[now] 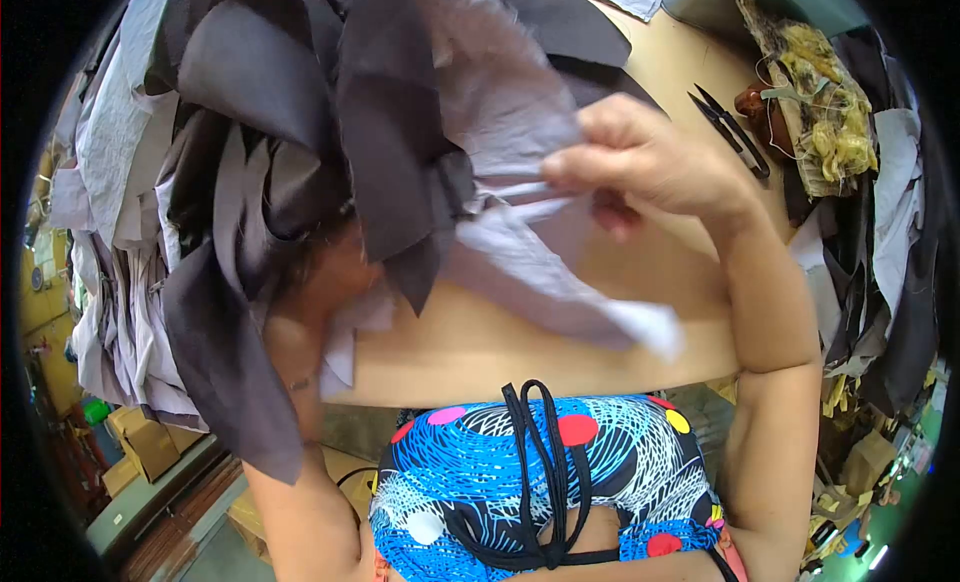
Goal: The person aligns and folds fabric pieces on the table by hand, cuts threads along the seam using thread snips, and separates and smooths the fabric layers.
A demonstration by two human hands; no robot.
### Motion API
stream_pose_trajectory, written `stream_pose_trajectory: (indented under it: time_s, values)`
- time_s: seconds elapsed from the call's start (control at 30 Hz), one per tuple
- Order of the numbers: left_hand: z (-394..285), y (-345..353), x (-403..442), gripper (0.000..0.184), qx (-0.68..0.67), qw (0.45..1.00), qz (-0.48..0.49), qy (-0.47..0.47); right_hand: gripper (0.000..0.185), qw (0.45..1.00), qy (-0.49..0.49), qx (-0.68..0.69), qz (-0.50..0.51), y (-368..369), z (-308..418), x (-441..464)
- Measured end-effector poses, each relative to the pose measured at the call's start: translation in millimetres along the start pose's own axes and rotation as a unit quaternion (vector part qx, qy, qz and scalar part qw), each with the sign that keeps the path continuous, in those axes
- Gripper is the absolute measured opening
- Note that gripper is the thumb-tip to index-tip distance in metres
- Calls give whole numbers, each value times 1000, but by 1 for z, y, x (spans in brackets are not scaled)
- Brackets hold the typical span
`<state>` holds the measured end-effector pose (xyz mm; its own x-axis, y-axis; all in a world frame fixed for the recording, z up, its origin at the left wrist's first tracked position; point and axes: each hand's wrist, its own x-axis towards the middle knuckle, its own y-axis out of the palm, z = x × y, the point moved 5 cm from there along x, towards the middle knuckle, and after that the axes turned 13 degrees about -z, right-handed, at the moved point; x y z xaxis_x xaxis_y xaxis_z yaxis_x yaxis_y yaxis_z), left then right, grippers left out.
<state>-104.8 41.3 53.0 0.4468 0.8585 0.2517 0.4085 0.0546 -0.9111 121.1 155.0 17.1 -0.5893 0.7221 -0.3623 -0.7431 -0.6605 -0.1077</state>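
Observation:
My right hand (650,162) pinches the edge of a light mauve-grey fabric piece (500,82), thumb and fingers closed, blurred by motion. A pale strip of the same cloth (560,272) hangs below it toward the table's near edge. On the left, my left hand (340,267) is mostly covered by a heap of dark brown fabric pieces (260,72); its fingers are hidden. A long dark cloth piece (235,352) drapes over my left forearm. Right of my right hand, black thread snips (730,132) lie on the tan table (480,367).
At the back right, a worn board (820,112) carries tangled yellow thread, beside a brown rounded object (760,117). Grey and dark cloth (900,202) hangs at the right edge. Pale cloth pieces (115,312) hang at the left. Cardboard boxes (145,442) stand below left.

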Motion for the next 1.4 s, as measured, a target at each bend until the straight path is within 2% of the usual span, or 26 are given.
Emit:
stream_pose_trajectory:
  time_s: [0.03,0.07,0.17,0.23,0.3,0.33,0.37,0.47,0.53,0.6,0.63,0.67,0.73,0.77,0.87,1.0,1.03,1.13,1.17,1.2,1.23,1.27,1.3,1.33,1.37,1.4]
  values:
    - [3,1,0,37,15,1000,13,0,22,986,-73,-148,-31,6,0,5]
    - [6,4,2,37,33,999,27,4,20,956,-171,-228,-76,12,2,8]
    - [7,13,9,36,108,992,49,35,20,975,-87,-168,-117,17,-1,10]
    - [-7,19,18,35,151,984,22,94,21,981,-48,-142,-121,17,1,9]
    - [-38,25,30,34,161,972,-30,170,22,967,-123,-173,-140,19,1,9]
    - [-51,27,36,37,126,975,-51,177,22,958,-160,-188,-148,20,-2,8]
    - [-49,37,33,36,106,983,-33,147,20,950,-186,-204,-145,22,-7,9]
    - [-26,59,20,39,82,994,-47,63,17,880,-231,-372,-182,16,-2,12]
    - [-15,72,23,44,102,974,167,-111,15,850,-278,-338,-294,-4,10,18]
    - [-10,75,26,48,87,970,180,-136,14,863,-294,-231,-339,-15,11,28]
    - [-7,74,27,49,63,991,89,-74,16,877,-287,-189,-336,-12,6,30]
    - [-7,69,30,50,37,999,-3,-9,17,875,-264,-221,-342,-10,4,27]
    - [-2,73,33,54,2,1000,15,-13,20,869,-209,-285,-347,0,2,14]
    - [0,75,35,56,-15,999,24,-16,18,861,-231,-310,-329,4,-7,15]
    - [12,66,42,56,69,995,53,41,15,782,-293,-424,-350,12,-2,17]
    - [47,58,50,51,-42,996,80,-18,14,723,-377,-462,-349,4,1,52]
    - [49,56,48,40,42,976,179,-116,14,712,-380,-472,-355,4,1,53]
    - [3,43,49,30,155,980,121,-29,14,689,-395,-483,-368,6,-2,55]
    - [-26,38,56,34,127,975,-62,173,14,684,-410,-475,-372,6,-3,56]
    - [-41,45,54,32,48,976,-79,196,14,678,-424,-467,-377,5,-4,55]
    - [-53,59,48,24,30,962,-116,247,16,702,-405,-451,-373,1,-6,57]
    - [-57,71,46,24,-7,965,-86,249,17,725,-386,-435,-368,-3,-5,58]
    - [-51,79,42,25,-32,977,-87,192,18,747,-366,-419,-363,-8,-4,59]
    - [-47,84,39,26,-57,985,-86,135,28,767,-317,-403,-385,-16,-3,59]
    - [-46,87,38,28,-76,983,-95,134,36,814,-296,-338,-369,-23,-1,54]
    - [-45,89,40,30,-94,981,-103,133,31,835,-276,-320,-354,-23,5,43]
